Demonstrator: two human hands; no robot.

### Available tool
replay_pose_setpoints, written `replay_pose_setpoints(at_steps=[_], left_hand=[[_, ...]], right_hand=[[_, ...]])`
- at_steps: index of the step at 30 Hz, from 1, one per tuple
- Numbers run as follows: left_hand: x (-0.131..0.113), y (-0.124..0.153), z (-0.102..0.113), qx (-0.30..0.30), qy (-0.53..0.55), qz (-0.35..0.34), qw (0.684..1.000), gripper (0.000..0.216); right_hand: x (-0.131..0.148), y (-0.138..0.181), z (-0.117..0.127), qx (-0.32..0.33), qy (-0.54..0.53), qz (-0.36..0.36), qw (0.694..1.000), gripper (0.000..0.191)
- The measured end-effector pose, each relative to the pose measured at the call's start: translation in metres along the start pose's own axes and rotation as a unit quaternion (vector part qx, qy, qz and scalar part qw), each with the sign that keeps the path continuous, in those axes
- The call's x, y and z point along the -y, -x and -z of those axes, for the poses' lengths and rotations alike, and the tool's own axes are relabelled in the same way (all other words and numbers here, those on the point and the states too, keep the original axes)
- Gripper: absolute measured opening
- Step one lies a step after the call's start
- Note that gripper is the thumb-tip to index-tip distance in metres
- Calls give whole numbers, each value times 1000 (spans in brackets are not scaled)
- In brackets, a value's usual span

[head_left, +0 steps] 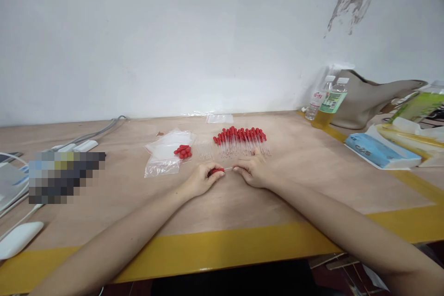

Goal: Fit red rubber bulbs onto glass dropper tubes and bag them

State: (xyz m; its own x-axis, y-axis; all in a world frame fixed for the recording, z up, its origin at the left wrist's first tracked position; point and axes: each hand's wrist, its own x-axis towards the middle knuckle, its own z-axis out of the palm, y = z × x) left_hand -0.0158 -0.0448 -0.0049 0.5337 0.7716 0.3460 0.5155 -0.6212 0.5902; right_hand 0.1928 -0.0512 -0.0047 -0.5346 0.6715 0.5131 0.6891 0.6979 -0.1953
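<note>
My left hand is closed around a red rubber bulb at the middle of the table. My right hand pinches the other end of a thin clear glass dropper tube that runs between both hands. Just beyond them lies a row of several finished droppers with red bulbs. A few bare glass tubes lie left of that row. A small heap of loose red bulbs rests on clear plastic bags.
Two water bottles, a beige bag and a blue tissue pack sit at the right. Cables, a white power strip and a white mouse-like object lie at the left. Yellow tape edges the table front.
</note>
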Motion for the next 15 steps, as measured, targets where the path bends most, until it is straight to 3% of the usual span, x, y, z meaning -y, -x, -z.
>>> replay_pose_setpoints(at_steps=[15], left_hand=[[2,1,-1,10,-34,-44,998,21]], right_hand=[[11,-8,-1,91,-49,-45,994,31]])
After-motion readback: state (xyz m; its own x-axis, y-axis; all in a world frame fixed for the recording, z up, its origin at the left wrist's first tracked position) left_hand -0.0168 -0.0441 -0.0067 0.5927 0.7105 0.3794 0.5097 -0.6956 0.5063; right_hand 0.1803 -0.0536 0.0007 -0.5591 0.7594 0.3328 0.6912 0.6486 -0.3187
